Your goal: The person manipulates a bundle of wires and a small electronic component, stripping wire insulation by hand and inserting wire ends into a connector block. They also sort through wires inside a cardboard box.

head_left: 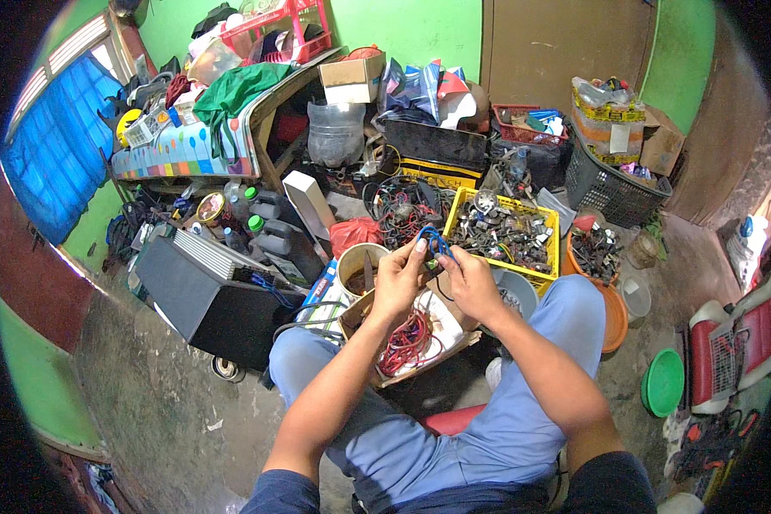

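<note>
My left hand (401,278) and my right hand (467,278) are raised in front of me, both closed on a looped blue cable (431,236). A darker length of cable dangles between them. Below my hands, a cardboard box (461,343) holds a tangle of red wires (403,347) on a pale lining. A cream bucket (349,283) stands just behind my left hand. Behind my right hand is a yellow crate (548,257) packed with small mixed parts.
Around me are a black box (184,295), jerrycans (278,244), piled cables (407,210), an orange basin (612,325) and a green basin (661,383). A cluttered table (180,150) is at back left, a dark basket (604,193) at back right, a red-white seat (745,351) at right.
</note>
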Demonstrator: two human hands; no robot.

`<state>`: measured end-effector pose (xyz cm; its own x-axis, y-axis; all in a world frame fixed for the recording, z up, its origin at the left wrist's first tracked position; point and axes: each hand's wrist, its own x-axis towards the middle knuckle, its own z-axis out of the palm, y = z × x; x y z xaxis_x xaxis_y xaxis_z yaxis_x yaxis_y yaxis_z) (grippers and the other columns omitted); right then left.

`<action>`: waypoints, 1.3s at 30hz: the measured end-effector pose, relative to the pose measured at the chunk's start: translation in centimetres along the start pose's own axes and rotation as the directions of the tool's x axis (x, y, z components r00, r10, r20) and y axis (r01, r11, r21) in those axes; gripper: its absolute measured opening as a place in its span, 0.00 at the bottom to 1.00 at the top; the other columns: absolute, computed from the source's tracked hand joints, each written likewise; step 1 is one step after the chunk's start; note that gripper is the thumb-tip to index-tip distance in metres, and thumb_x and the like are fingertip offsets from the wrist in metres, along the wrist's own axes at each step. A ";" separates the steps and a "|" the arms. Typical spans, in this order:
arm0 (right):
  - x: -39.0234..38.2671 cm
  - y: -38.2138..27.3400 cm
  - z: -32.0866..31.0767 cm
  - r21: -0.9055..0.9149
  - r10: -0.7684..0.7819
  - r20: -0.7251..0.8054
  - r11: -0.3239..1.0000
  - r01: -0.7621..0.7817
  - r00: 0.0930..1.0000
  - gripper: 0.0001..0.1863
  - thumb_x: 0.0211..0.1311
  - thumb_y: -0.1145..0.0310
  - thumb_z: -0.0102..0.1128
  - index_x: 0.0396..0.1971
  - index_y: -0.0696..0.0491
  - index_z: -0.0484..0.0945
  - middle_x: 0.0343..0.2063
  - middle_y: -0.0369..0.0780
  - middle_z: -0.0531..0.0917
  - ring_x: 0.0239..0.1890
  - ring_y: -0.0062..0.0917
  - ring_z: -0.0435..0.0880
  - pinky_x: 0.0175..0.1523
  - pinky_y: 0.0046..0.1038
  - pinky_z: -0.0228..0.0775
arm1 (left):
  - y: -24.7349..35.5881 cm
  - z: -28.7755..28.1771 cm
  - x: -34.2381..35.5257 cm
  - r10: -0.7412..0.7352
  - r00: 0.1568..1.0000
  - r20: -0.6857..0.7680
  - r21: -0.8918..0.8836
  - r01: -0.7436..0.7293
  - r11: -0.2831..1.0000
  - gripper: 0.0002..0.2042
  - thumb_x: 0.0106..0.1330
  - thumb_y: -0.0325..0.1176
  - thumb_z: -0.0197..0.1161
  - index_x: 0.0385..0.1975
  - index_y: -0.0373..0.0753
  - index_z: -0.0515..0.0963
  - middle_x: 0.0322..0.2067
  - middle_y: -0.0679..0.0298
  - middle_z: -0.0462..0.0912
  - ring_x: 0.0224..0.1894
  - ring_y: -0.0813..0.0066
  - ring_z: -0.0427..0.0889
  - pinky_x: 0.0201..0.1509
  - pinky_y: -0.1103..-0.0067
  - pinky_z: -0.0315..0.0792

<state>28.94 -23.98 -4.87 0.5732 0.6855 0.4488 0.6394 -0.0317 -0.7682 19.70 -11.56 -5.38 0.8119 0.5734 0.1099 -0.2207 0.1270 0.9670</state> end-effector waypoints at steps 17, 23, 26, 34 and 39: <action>0.4 0.5 -0.8 -0.179 -0.154 0.107 0.969 0.172 0.982 0.13 0.65 0.62 0.60 0.42 0.56 0.78 0.33 0.48 0.78 0.38 0.47 0.81 0.42 0.45 0.72 | -0.9 -1.5 0.9 -0.031 0.939 0.342 -0.291 0.138 0.947 0.28 0.79 0.50 0.42 0.70 0.38 0.60 0.68 0.59 0.67 0.64 0.73 0.71 0.62 0.77 0.67; 0.0 1.4 -1.0 -0.157 -0.166 0.237 0.966 0.206 0.957 0.17 0.62 0.60 0.63 0.45 0.55 0.76 0.35 0.51 0.81 0.40 0.50 0.81 0.45 0.46 0.73 | 0.1 -0.2 0.3 -0.065 0.949 0.310 -0.234 0.142 0.962 0.31 0.78 0.54 0.37 0.72 0.38 0.54 0.71 0.62 0.62 0.66 0.71 0.68 0.67 0.72 0.65; 0.0 1.8 -0.9 -0.171 -0.072 0.294 0.977 0.126 0.953 0.15 0.62 0.63 0.62 0.43 0.56 0.74 0.36 0.52 0.82 0.41 0.52 0.81 0.46 0.47 0.72 | 0.8 -0.2 0.0 -0.087 0.942 0.324 -0.205 0.160 0.966 0.31 0.78 0.53 0.37 0.73 0.38 0.53 0.71 0.61 0.62 0.68 0.70 0.67 0.68 0.71 0.64; -0.3 2.4 0.9 -0.076 -0.067 0.254 0.993 0.089 0.965 0.09 0.61 0.73 0.54 0.40 0.59 0.73 0.34 0.57 0.81 0.41 0.52 0.81 0.46 0.49 0.70 | 0.8 0.1 0.1 0.007 0.972 0.233 -0.069 0.009 0.998 0.25 0.78 0.48 0.44 0.66 0.36 0.62 0.62 0.57 0.74 0.59 0.71 0.77 0.63 0.74 0.70; 0.0 1.7 1.2 -0.162 0.079 0.327 0.986 -0.027 0.942 0.08 0.61 0.76 0.51 0.38 0.61 0.75 0.33 0.53 0.82 0.35 0.46 0.81 0.43 0.42 0.72 | -0.1 -0.1 0.6 0.182 0.969 0.168 0.014 -0.187 0.982 0.15 0.78 0.40 0.49 0.51 0.34 0.70 0.50 0.55 0.81 0.54 0.68 0.81 0.59 0.73 0.74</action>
<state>29.45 -23.16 -6.70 0.4227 0.8811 0.2122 0.6986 -0.1676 -0.6956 20.21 -11.14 -5.47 0.8375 0.4424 0.3208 -0.3606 0.0061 0.9327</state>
